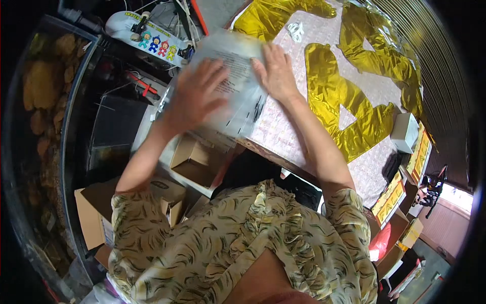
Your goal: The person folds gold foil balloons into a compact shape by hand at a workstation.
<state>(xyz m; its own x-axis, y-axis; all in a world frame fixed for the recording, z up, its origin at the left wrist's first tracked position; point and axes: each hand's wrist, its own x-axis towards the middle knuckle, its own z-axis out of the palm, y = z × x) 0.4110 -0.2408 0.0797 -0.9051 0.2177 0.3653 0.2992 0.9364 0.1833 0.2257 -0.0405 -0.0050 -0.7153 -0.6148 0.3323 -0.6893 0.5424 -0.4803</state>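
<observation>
A translucent plastic bag (235,109) with printed text and black marks lies at the left end of the table, in front of me. My left hand (195,96), blurred by motion, is over its left part with the fingers spread. At the bag's upper right edge rests my right hand (278,73), fingers stretched out and thumb apart, over the bag's border. To the right of that hand lies a flat gold foil balloon (334,96) shaped like a number 4. Another gold foil balloon (377,53) is spread out beyond it.
More gold foil (268,20) and a white ribbon bundle (295,32) lie at the table's far side. A skateboard (147,38) is at upper left. An open cardboard box (197,159) stands below the bag; a white box (405,133) sits at the table's right edge.
</observation>
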